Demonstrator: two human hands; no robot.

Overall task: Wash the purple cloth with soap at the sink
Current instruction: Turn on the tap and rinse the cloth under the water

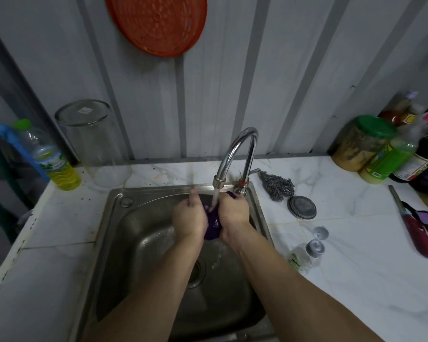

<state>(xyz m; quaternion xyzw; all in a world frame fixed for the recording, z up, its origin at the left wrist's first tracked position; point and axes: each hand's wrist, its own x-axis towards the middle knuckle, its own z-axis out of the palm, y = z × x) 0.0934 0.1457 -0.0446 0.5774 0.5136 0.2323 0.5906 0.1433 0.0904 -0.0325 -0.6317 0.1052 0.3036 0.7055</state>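
The purple cloth (213,225) is bunched up between both hands over the steel sink (114,233). My left hand (188,218) grips its left side and my right hand (234,213) grips its right side. Water runs from the curved chrome tap (235,154) onto the cloth between the hands and splashes down toward the drain (197,270). A bottle of yellow liquid with a green cap (53,161) stands on the counter to the left of the sink. Most of the cloth is hidden by my fingers.
An upturned clear jar (94,144) stands behind the sink's left corner. Right of the tap lie a steel scourer (278,185), a metal lid (302,208), a glass on its side (311,250) and a knife (415,228). Bottles and jars (386,151) crowd the back right corner.
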